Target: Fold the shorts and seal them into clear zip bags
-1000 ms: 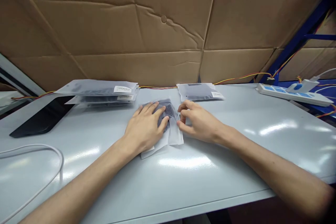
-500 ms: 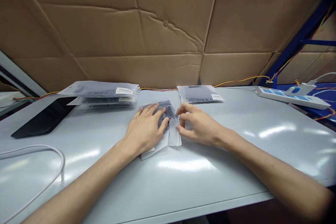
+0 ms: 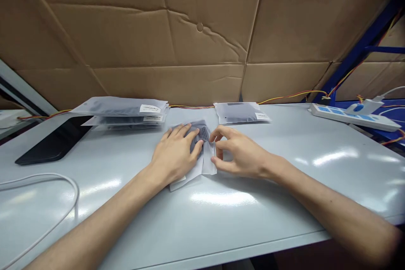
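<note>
My left hand [image 3: 175, 152] lies flat, fingers stretched, on a small pile of frosted plastic bags [image 3: 209, 162] in the middle of the table. Dark printed lettering shows through the top bag beside my left thumb. At the pile's right edge is my right hand [image 3: 242, 152], its fingers curled but the thumb and index tips apart. Those tips touch or nearly touch the bag edges; I see nothing held between them. My left hand hides much of the pile.
Labelled frosted bags [image 3: 123, 107] are stacked at the back left, beside a black flat device [image 3: 53, 145]. Another labelled bag [image 3: 240, 113] lies behind my right hand. A power strip [image 3: 354, 116] sits far right; a white cable [image 3: 74, 190] loops at left. Cardboard [image 3: 202, 46] stands behind.
My right hand has shifted slightly left over the bags' right edge, its fingertips a little lower. My left hand stays pressed on the pile.
</note>
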Demonstrator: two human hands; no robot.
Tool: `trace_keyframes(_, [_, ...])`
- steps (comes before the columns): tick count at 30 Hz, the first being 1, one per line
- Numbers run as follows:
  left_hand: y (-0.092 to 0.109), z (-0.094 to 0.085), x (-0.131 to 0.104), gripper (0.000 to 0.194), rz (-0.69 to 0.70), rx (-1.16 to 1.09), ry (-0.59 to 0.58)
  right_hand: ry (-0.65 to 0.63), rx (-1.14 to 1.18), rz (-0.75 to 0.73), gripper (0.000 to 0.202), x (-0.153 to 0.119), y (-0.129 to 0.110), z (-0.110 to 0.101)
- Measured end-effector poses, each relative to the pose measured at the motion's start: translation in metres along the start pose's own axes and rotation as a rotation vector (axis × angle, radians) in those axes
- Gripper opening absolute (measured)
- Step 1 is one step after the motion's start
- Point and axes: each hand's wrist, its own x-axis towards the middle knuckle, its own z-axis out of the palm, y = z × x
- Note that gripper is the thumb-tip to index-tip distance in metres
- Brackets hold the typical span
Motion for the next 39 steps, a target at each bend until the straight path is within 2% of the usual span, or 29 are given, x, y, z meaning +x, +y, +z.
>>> trace_keyframes(12, [0.001, 0.000, 0.001, 0.052, -0.001, -0.016, 0.013, 0.000, 0.003, -0.044, 0.018, -0.001, -0.001, 0.003])
trace_keyframes(22, [0.000, 0.000, 0.001, 0.052, -0.010, -0.011, 0.025, -0.035, 0.043, 0.077, 0.018, -0.001, -0.009, 0.001])
trace_keyframes(30, [0.000, -0.001, 0.001, 0.055, -0.032, 0.020, -0.004, -0.056, 0.070, 0.099, 0.021, -0.002, -0.016, 0.001])
trace_keyframes(34, [-0.004, -0.001, 0.002, 0.056, -0.014, 0.005, -0.014, -0.047, 0.078, 0.144, 0.023, 0.000, -0.009, 0.001])
trace_keyframes(39, [-0.014, -0.003, 0.001, 0.062, 0.070, -0.037, -0.033, 0.064, -0.021, 0.277, 0.015, 0.005, 0.014, 0.005])
